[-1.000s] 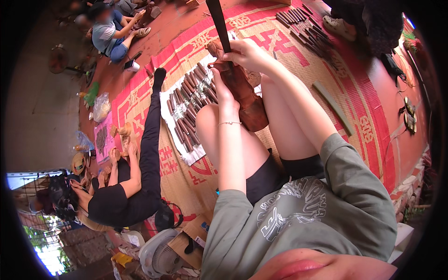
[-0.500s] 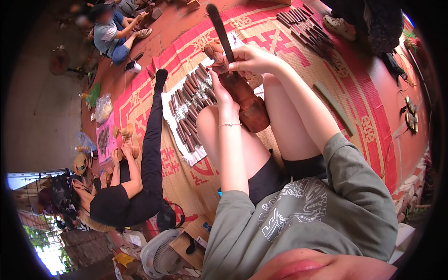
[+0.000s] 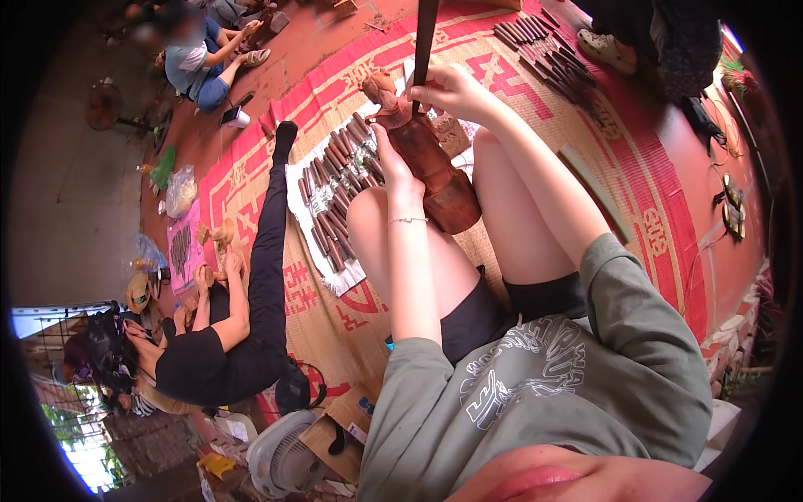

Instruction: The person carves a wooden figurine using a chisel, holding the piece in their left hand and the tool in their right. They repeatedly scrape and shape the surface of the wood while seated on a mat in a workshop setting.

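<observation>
**Holding a carved wooden figure and a dark long tool, with the main shape already visible**

Supporting the figure at its left side with the left hand; hiding most of the left fingers behind the wood, so impossible to tell how far closed. Gripping the dark long tool near its lower end with the fingers of the right hand, and pointing it away from the body, close to the upper part of the figure. Impossible to tell whether touching the wood with it or only keeping it just beside.

Keeping the figure tilted between the knees, with the broad base toward the body and the head-like top pointing away, above a woven mat.

About the progress: already cut into a head-like top, a narrower neck and a wider lower body; to judge from this, probably well past a raw block. Remaining, perhaps, finer work around the upper part, near the tool; too small in view to tell how smooth there.

Having at the left a white cloth with many dark-handled tools in rows, and well apart, at the upper right, another group of dark tools. Having also a brown carved piece just beyond the figure.
</observation>
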Demonstrator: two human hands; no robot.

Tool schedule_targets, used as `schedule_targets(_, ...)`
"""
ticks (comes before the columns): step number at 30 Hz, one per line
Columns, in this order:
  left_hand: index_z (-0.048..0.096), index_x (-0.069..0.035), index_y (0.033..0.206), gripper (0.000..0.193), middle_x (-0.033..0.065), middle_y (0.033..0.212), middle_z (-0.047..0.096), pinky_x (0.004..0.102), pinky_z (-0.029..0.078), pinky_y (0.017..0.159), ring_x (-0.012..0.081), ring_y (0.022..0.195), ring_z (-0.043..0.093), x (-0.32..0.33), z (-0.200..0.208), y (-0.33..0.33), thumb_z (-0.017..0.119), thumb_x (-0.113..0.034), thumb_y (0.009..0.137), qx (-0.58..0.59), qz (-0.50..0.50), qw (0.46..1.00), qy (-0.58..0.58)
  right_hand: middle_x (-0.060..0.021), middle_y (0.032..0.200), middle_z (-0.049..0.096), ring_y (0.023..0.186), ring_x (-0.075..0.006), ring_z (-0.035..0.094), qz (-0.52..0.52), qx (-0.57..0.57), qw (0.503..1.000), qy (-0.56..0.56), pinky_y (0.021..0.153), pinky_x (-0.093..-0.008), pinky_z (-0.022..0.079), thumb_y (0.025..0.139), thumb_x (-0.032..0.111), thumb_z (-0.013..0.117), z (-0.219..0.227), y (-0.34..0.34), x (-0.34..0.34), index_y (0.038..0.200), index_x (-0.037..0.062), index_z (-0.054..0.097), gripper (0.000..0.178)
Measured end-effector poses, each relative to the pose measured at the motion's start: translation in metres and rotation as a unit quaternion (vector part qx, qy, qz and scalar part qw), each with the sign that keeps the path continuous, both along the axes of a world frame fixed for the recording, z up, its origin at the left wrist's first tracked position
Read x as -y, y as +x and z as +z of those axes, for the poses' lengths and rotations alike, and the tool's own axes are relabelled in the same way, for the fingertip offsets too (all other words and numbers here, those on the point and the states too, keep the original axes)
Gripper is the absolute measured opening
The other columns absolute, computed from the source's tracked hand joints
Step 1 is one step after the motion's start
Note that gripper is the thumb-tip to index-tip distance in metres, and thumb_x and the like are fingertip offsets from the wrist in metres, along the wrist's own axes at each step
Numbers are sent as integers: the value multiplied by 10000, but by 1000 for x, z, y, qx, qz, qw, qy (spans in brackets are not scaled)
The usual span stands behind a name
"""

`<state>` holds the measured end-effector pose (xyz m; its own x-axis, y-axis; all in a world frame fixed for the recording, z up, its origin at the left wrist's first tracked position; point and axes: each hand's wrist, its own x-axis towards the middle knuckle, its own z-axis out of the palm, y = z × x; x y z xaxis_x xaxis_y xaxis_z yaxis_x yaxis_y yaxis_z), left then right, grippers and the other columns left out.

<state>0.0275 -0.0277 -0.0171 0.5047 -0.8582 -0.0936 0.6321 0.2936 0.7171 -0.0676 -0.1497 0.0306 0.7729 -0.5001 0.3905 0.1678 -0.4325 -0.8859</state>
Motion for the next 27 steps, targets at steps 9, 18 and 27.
schedule_targets(9,472,-87,1234,538,63,1124,568,324,444,894,174,1024,553,2,-1,-4,284,-509,958,-27,8,1000,-5,-27,644,594,591,-73,579,4,-27,995,-96,547,-235,477,872,165,601,11,-2,-11,996,40,621,177)
schedule_targets(18,506,-111,1120,454,28,986,542,316,435,853,174,948,528,2,-6,-9,319,-492,956,-32,18,998,-47,-57,633,598,583,-87,581,-35,-58,991,-117,530,-244,473,863,158,600,11,7,-17,884,23,649,145)
schedule_targets(27,495,-101,1155,455,28,1031,550,319,432,885,176,979,534,-2,-11,-7,364,-484,947,-24,-18,996,-86,-44,630,606,527,-101,566,-18,-15,991,-133,483,-252,457,860,130,588,5,9,-15,913,28,646,129)
